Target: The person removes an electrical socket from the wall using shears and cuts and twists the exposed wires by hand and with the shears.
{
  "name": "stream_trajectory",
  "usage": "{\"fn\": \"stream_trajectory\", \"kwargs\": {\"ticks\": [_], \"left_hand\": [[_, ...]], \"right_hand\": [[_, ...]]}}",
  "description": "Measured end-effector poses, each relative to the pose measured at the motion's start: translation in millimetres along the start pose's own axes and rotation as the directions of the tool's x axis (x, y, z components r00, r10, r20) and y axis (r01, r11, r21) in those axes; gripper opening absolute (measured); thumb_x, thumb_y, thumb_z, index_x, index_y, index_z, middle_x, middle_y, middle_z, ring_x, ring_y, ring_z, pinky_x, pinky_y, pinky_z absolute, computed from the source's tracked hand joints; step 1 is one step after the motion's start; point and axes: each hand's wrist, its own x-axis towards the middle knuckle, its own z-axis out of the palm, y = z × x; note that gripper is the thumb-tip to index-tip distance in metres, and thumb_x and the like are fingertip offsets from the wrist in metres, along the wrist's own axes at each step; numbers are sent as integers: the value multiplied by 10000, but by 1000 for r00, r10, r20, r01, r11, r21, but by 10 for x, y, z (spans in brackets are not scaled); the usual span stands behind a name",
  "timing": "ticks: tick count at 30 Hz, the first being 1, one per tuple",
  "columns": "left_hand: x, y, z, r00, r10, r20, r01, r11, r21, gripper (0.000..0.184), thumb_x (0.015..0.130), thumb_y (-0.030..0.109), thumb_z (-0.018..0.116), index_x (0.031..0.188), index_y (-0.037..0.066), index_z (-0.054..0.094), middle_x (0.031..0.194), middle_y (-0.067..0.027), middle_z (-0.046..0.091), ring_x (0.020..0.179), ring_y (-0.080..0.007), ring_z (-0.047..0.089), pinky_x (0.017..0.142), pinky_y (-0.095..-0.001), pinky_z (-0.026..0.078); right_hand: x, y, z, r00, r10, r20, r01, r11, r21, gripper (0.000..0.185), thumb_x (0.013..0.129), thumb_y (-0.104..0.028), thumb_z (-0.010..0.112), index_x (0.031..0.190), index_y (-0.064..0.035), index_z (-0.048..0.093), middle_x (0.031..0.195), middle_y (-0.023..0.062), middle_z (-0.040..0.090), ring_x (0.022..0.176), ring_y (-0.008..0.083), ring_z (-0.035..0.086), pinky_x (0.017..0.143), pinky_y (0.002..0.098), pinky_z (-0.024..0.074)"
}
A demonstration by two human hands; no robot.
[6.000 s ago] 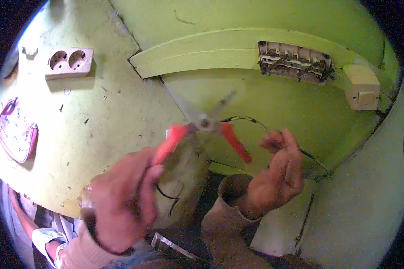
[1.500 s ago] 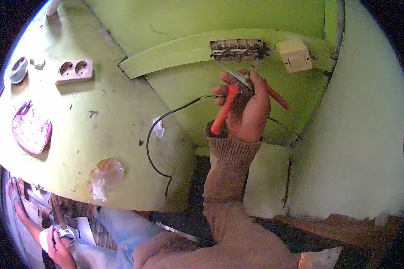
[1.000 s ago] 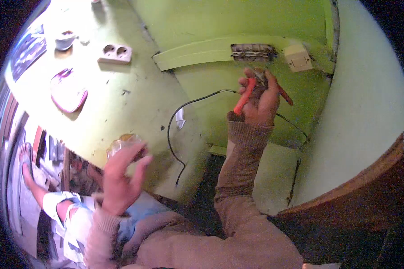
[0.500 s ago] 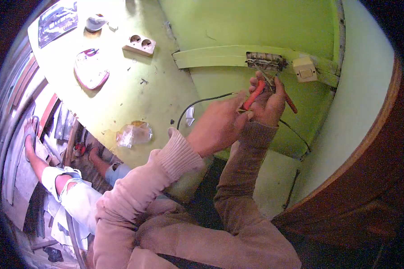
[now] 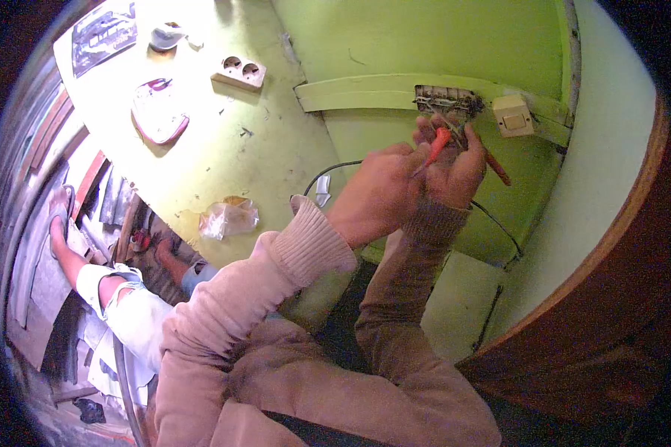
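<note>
My right hand (image 5: pixel 458 167) is closed around red-handled pliers (image 5: pixel 440 141). One red handle slants down toward my left hand and the other sticks out past the right side of my palm; the jaws are mostly hidden. Beside it, my left hand (image 5: pixel 380 194) is closed, its fingertips close to the nearer handle, and what it pinches is hidden. Just above my fingers, an opened electrical box (image 5: pixel 447 99) with exposed wires is fixed to the green rail. A black cable (image 5: pixel 335 165) runs behind my hands and reappears at lower right.
A cream wall switch (image 5: pixel 513 117) sits right of the box. On the lit green board lie a double socket (image 5: pixel 240 72), a red-edged pouch (image 5: pixel 159 115), a clear plastic bag (image 5: pixel 229 217) and a white scrap (image 5: pixel 323 191). A brown curved wooden edge (image 5: pixel 574 276) borders the right.
The view has shifted slightly, so the scene sits a little farther right. My left hand has turned a little at the nearer handle. The pliers stay in my right hand.
</note>
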Motion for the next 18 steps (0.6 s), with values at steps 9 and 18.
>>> {"fn": "stream_trajectory", "kwargs": {"ticks": [9, 18], "left_hand": [[-20, -130, 35, 999, -26, -48, 21, 994, -109, 286, 954, 199, 548, 1184, 49, 627, 822, -214, 613, 782, -431, 610, 694, -487, 481], [-100, -336, 189, 994, -106, -23, 100, 976, -193, 281, 879, 38, 529, 1152, 1, 584, 866, -268, 623, 824, -452, 618, 726, -504, 487]], "right_hand": [[270, 28, -43, 842, -540, -1, 288, 450, -845, 331, 901, -217, 549, 878, 113, 570, 796, 207, 673, 656, 366, 701, 542, 455, 553], [-3, 62, 212, 903, -403, -152, 139, 607, -782, 268, 908, -148, 582, 968, 107, 523, 829, 212, 686, 650, 323, 708, 591, 391, 618]]}}
